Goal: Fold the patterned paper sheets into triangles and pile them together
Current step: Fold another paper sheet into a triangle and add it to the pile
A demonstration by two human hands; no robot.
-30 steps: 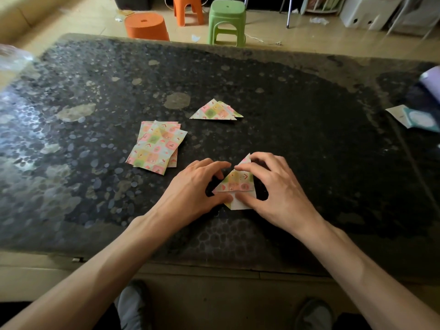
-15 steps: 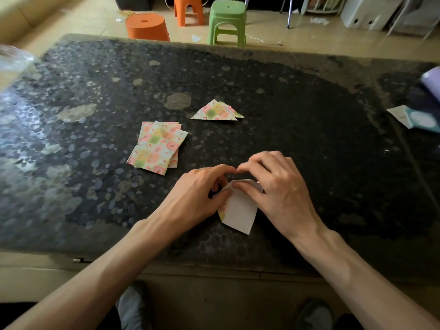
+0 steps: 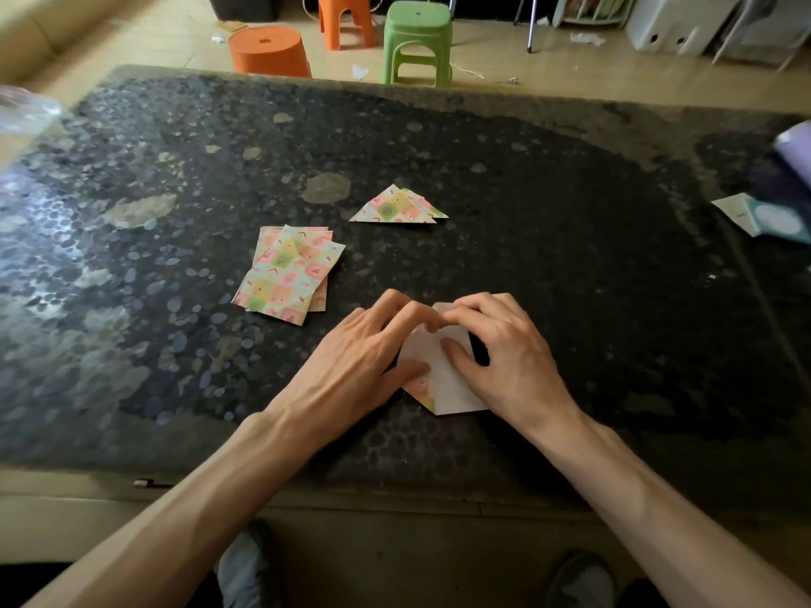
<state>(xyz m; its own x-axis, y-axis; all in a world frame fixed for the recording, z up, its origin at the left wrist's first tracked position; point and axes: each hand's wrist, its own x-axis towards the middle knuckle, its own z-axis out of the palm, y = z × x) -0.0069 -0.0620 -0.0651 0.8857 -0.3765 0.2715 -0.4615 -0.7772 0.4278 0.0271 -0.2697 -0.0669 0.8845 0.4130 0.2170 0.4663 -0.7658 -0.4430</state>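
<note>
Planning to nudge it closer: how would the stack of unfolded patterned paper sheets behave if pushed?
The stack of unfolded patterned paper sheets looks thin, so probably light and floppy. Its sheets lie askew, so they would likely fan apart.

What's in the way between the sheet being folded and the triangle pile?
Nothing visible. Only table lies between the sheet, held by the left hand and right hand, and the triangle pile. The flat stack sits off to the left.

Speckled table [image 3: 570, 265]: paper sheets [image 3: 287, 274], triangles [image 3: 397, 208]
</note>
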